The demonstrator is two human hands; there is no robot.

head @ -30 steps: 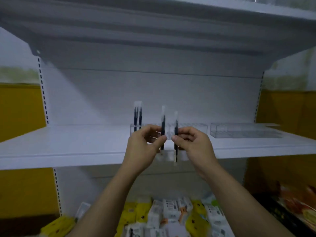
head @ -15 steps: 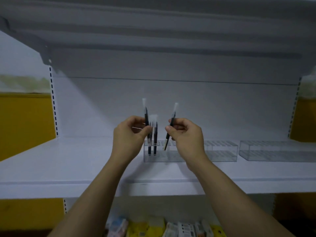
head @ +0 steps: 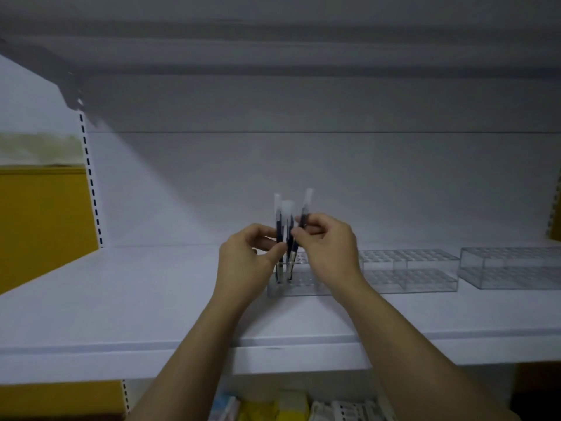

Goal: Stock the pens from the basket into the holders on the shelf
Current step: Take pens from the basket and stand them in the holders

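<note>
A clear plastic pen holder [head: 299, 284] stands on the white shelf [head: 151, 299], with black pens with pale caps [head: 287, 214] upright at its left end. My left hand [head: 246, 265] pinches one black pen [head: 278, 229] upright over the holder's left end. My right hand [head: 328, 247] pinches another black pen [head: 305, 208], tilted with its cap to the right and its tip down among the holder's slots. The two hands are close together above the holder. The basket is out of view.
Two more clear slotted holders [head: 409, 268] [head: 513, 265] stand in a row to the right on the shelf. An upper shelf [head: 273, 50] overhangs. Packaged goods [head: 303, 408] lie below the shelf's front edge. Yellow wall panels [head: 42, 226] flank the left.
Both hands have lowered their pens toward the holder's left end and drawn closer together. The view has tilted up, so the shelf sits lower in frame.
</note>
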